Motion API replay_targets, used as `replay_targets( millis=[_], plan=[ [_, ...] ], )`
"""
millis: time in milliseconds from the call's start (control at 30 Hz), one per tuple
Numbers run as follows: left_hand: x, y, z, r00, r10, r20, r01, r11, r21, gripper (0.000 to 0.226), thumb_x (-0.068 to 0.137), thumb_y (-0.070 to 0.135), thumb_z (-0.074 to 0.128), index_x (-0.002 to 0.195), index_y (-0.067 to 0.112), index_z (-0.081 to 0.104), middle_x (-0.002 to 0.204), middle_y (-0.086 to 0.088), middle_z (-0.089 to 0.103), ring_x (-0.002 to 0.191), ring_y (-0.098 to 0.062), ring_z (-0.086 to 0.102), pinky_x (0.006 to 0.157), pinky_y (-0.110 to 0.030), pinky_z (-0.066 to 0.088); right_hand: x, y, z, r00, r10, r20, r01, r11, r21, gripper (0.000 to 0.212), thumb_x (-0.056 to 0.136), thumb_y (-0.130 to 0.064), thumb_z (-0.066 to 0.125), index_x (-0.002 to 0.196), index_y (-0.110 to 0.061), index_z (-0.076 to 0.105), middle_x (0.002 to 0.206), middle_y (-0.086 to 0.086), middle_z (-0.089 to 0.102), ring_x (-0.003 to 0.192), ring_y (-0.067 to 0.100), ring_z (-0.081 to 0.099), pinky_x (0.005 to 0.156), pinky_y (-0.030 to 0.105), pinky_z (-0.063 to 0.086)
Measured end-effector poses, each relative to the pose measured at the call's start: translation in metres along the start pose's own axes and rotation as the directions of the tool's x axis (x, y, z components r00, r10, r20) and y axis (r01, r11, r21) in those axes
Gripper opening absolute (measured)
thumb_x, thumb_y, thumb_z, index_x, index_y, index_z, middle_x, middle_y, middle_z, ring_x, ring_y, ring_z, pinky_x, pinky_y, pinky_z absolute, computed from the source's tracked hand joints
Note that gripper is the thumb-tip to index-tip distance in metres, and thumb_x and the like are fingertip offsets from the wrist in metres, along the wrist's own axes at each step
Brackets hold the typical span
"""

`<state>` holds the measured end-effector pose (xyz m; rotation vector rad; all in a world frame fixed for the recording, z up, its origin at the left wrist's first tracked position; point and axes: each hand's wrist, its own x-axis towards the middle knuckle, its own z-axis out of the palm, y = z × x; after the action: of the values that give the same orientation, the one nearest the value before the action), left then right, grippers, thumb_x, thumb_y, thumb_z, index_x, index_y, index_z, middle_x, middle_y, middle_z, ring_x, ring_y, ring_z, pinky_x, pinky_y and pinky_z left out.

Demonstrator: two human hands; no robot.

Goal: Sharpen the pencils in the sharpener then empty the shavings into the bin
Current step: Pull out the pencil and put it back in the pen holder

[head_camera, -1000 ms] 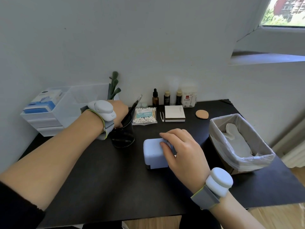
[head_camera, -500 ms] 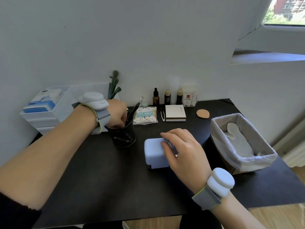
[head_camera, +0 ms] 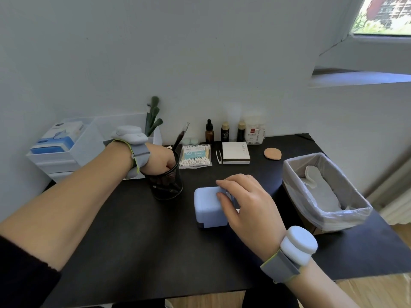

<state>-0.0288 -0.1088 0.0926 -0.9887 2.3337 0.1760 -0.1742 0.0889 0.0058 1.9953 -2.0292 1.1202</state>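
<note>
A black mesh pen cup stands at the desk's left middle. My left hand reaches down into it; its fingers are hidden inside. A dark pencil leans out of the cup beside that hand. A light blue box sharpener sits at the desk's centre. My right hand holds its right side, fingers laid over the top. The bin, lined with a clear bag, stands at the right with white scraps inside.
On the black desk, along the wall, are a white drawer organiser, green brushes, a cotton swab pack, tweezers, a white box, small bottles and a round puff.
My left hand has tipped downward and sunk deeper into the pen cup. My right hand stays on the sharpener.
</note>
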Motion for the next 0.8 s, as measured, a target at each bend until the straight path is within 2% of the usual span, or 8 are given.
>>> replay_targets(
  millis=[67,167,200,267,367,567,667,800],
  plan=[
    [0.0006,0.0021,-0.0007,1.000,-0.025,0.006,0.025,0.999,-0.031,0.025,0.100,0.015,0.048,0.112,0.003,0.065,0.094,-0.006,0.058,0.081,-0.022,0.052,0.076,-0.025,0.044,0.0004,0.0005,-0.0001,1.000,-0.002,-0.004,0.002,1.000,0.004,0.024,0.094,-0.025,0.057,0.114,-0.017,0.068,0.107,-0.005,0.064,0.098,0.011,0.057,0.080,0.028,0.053],
    [0.0006,0.0060,-0.0014,0.997,-0.078,0.030,0.081,0.991,-0.107,0.028,0.100,0.011,0.047,0.116,-0.005,0.063,0.088,-0.020,0.059,0.065,-0.022,0.048,0.060,-0.020,0.042,0.0009,0.0005,0.0000,1.000,-0.007,0.003,0.007,1.000,0.012,0.025,0.094,-0.026,0.056,0.114,-0.016,0.068,0.106,-0.005,0.064,0.098,0.011,0.057,0.080,0.028,0.053],
    [0.0003,0.0069,-0.0016,0.995,-0.087,0.053,0.094,0.987,-0.129,0.027,0.100,0.009,0.047,0.116,-0.004,0.064,0.086,-0.017,0.060,0.066,-0.022,0.050,0.058,-0.019,0.042,0.0010,0.0006,-0.0003,1.000,-0.007,0.009,0.006,1.000,0.013,0.026,0.094,-0.026,0.056,0.114,-0.017,0.068,0.107,-0.005,0.064,0.098,0.011,0.057,0.080,0.028,0.053],
    [0.0013,0.0065,-0.0012,0.992,-0.079,0.095,0.094,0.982,-0.166,0.027,0.100,0.006,0.044,0.115,0.000,0.066,0.089,-0.010,0.061,0.077,-0.025,0.056,0.069,-0.025,0.050,0.0013,0.0015,-0.0005,1.000,-0.006,0.016,0.006,1.000,0.012,0.027,0.094,-0.027,0.054,0.115,-0.017,0.068,0.107,-0.005,0.064,0.099,0.011,0.057,0.079,0.028,0.053],
    [0.0029,0.0045,-0.0016,0.992,-0.075,0.105,0.096,0.973,-0.211,0.029,0.101,0.004,0.042,0.116,0.000,0.066,0.097,-0.013,0.064,0.085,-0.027,0.059,0.086,-0.032,0.052,0.0016,0.0027,-0.0007,1.000,-0.011,0.020,0.010,1.000,0.007,0.027,0.094,-0.028,0.053,0.115,-0.017,0.067,0.107,-0.006,0.063,0.099,0.010,0.056,0.079,0.028,0.052],
    [0.0031,0.0062,0.0035,0.987,-0.163,0.015,0.163,0.967,-0.195,0.030,0.101,0.008,0.042,0.124,-0.002,0.059,0.106,-0.018,0.061,0.085,-0.022,0.048,0.076,-0.026,0.042,0.0025,0.0036,-0.0009,1.000,-0.027,0.012,0.027,1.000,0.009,0.024,0.094,-0.025,0.055,0.113,-0.016,0.068,0.105,-0.005,0.063,0.097,0.012,0.057,0.077,0.030,0.052],
    [0.0043,0.0058,0.0030,0.988,-0.138,0.069,0.148,0.974,-0.173,0.030,0.102,0.007,0.042,0.123,-0.005,0.060,0.095,-0.012,0.060,0.083,-0.028,0.057,0.073,-0.024,0.044,0.0028,0.0045,-0.0012,0.999,-0.030,0.021,0.029,1.000,0.006,0.024,0.094,-0.025,0.056,0.113,-0.016,0.068,0.106,-0.005,0.063,0.097,0.012,0.057,0.078,0.030,0.052],
    [0.0051,0.0054,0.0019,0.984,-0.140,0.114,0.158,0.972,-0.172,0.027,0.102,0.009,0.043,0.118,-0.003,0.061,0.074,0.001,0.052,0.060,-0.012,0.049,0.052,-0.015,0.039,0.0028,0.0054,-0.0010,0.999,-0.030,0.026,0.030,1.000,0.003,0.024,0.094,-0.025,0.056,0.114,-0.017,0.068,0.106,-0.005,0.063,0.098,0.012,0.057,0.079,0.029,0.052]
  ],
)
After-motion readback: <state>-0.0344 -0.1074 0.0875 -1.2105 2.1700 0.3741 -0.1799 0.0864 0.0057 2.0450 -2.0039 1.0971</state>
